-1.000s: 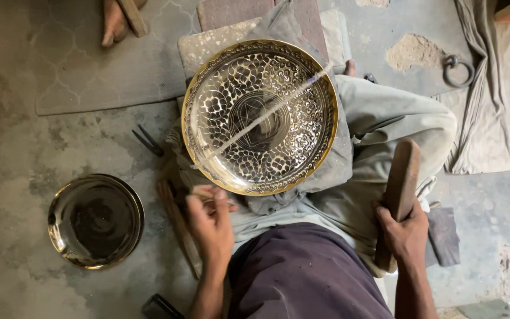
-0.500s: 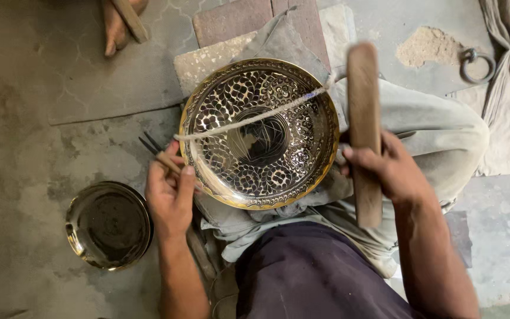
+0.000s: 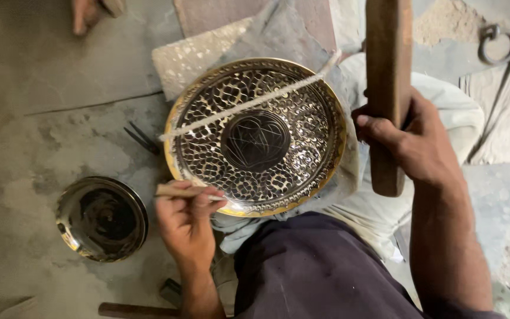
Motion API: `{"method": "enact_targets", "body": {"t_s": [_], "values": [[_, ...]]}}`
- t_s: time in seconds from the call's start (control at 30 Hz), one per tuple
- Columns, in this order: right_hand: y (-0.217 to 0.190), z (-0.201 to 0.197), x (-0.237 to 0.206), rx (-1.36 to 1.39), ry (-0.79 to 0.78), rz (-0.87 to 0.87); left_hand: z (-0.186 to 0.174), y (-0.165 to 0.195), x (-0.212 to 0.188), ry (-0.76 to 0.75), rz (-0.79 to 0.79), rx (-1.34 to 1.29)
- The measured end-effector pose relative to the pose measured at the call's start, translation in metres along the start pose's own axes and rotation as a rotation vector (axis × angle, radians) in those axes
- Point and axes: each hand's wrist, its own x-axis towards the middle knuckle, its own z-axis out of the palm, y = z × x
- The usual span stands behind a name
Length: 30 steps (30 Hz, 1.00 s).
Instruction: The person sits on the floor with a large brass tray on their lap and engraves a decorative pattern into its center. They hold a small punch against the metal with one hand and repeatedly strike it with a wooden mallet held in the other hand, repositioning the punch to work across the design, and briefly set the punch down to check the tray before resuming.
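A round brass plate with a dark engraved pattern and a gold rim rests on my lap, and a pale cord is stretched across it. My left hand pinches a thin chisel-like tool at the plate's lower left rim. My right hand grips a long wooden mallet, raised upright to the right of the plate.
A small dark metal bowl sits on the stone floor at left. Thin metal tools lie beside the plate. A metal ring lies top right, another person's foot top left, a wooden handle at the bottom.
My right hand lifted the mallet from beside my knee up to the plate's right side. My left hand picked up the thin tool and brought it to the plate's rim.
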Motion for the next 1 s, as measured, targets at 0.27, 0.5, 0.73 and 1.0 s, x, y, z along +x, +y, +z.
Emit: {"method": "enact_targets", "body": {"t_s": [0.27, 0.5, 0.73, 1.0], "values": [[-0.002, -0.043, -0.023, -0.211, 0.089, -0.051, 0.06, -0.012, 0.014, -0.175, 0.056, 0.141], [-0.023, -0.053, -0.038, -0.798, 0.047, -0.376, 0.092, -0.035, 0.027, -0.206, 0.214, 0.284], [-0.048, -0.047, -0.018, -1.253, 0.049, -0.681, 0.1, -0.049, 0.033, -0.254, 0.369, 0.481], [-0.063, -0.033, -0.013, -1.213, -0.04, -0.703, 0.104, -0.05, 0.037, -0.357, 0.362, 0.527]]}}
